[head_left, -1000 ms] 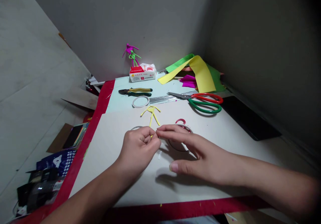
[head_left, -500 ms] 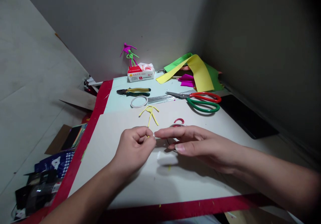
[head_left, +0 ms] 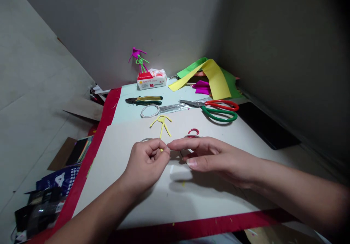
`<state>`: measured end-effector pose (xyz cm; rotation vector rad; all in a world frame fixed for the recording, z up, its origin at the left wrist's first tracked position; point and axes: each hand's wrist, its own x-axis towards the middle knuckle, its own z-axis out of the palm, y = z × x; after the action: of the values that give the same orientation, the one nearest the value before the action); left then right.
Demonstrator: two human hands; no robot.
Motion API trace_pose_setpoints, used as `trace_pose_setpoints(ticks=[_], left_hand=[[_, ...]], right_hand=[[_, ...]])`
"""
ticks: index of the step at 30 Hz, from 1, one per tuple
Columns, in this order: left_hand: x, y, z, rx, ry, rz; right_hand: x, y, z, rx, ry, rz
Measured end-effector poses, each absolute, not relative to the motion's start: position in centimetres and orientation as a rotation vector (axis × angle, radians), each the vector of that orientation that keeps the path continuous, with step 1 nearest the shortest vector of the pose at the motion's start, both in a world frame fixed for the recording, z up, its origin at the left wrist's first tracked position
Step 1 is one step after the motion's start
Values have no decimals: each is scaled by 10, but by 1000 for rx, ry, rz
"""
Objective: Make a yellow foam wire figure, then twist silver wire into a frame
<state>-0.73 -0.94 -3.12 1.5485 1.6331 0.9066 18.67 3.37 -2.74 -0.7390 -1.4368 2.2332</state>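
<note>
My left hand (head_left: 147, 164) is closed in a pinch over the middle of the table. A small bit of yellow (head_left: 161, 150) shows between its thumb and fingers; the rest is hidden. My right hand (head_left: 210, 154) has its fingers stretched out, and its index fingertip meets the left fingertips. Just beyond the left hand lies a yellow wrapped stick figure (head_left: 162, 122), without a head in view. Small scissors with red handles (head_left: 194, 131) lie partly hidden behind my right hand, near a ring-shaped roll (head_left: 188, 153).
Pliers (head_left: 144, 100), a white tape ring (head_left: 150, 111), thin wires (head_left: 173, 107) and large scissors (head_left: 218, 109) lie farther back. Magenta (head_left: 136, 52) and green figures (head_left: 140, 62) stand by a small box (head_left: 152, 82). Coloured paper strips (head_left: 217, 78) and a black phone-like slab (head_left: 268, 125) are right.
The view has shifted slightly, so things on the table appear a little farther left. Both hands keep nearly the same pose, fingertips together.
</note>
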Motion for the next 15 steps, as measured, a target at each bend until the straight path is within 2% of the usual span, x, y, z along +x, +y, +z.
trace_pose_setpoints(ticks=[12, 15], left_hand=[[-3, -12, -38, 1785, 1743, 826], [-3, -13, -44, 1970, 1754, 883]], right_hand=[[187, 39, -29, -625, -1719, 2044], [186, 38, -30, -589, -1722, 2081]])
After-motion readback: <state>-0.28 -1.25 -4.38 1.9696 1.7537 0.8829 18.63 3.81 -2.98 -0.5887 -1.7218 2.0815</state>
